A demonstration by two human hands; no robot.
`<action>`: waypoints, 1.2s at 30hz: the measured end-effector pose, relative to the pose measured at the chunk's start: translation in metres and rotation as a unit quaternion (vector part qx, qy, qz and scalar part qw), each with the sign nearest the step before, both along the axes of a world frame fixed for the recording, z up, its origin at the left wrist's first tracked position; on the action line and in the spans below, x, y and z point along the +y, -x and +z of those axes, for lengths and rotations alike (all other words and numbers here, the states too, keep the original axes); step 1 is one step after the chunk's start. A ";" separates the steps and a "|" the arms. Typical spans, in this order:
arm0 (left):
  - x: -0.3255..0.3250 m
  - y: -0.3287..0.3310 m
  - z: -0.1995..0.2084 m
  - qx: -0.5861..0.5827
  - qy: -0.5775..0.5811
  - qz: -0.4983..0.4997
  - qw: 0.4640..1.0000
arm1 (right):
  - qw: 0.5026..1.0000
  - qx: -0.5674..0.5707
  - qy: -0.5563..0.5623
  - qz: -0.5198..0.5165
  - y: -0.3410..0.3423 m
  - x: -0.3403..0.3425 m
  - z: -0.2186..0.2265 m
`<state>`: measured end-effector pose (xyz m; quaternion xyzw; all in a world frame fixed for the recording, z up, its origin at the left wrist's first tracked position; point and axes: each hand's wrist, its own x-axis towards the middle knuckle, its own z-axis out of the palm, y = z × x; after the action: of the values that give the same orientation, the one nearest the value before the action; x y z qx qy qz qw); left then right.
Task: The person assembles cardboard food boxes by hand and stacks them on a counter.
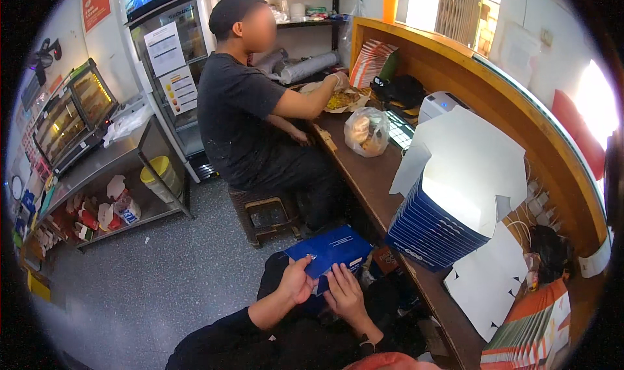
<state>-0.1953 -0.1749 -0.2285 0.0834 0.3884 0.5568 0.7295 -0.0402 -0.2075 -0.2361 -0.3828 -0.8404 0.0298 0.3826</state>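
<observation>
A flat blue cardboard box blank with white print is held over the lap, tilted, just beside the counter. Its near edge is gripped from both sides.

Wooden counter along the wall, loaded with packaging

The brown counter runs from twelve o'clock down to five o'clock; on it lie a tied plastic bag near one o'clock, a stack of flat blue cartons at centre-right, white flat sheets and orange-edged cartons toward five o'clock.
</observation>
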 end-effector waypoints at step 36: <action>0.006 -0.004 0.010 0.344 -0.140 0.006 0.928 | 0.999 -0.032 0.008 0.006 0.018 0.004 0.032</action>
<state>-0.1916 -0.1687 -0.2184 0.3692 0.5342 0.5471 0.5282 -0.0582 -0.2036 -0.2040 -0.3817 -0.8543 0.0263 0.3518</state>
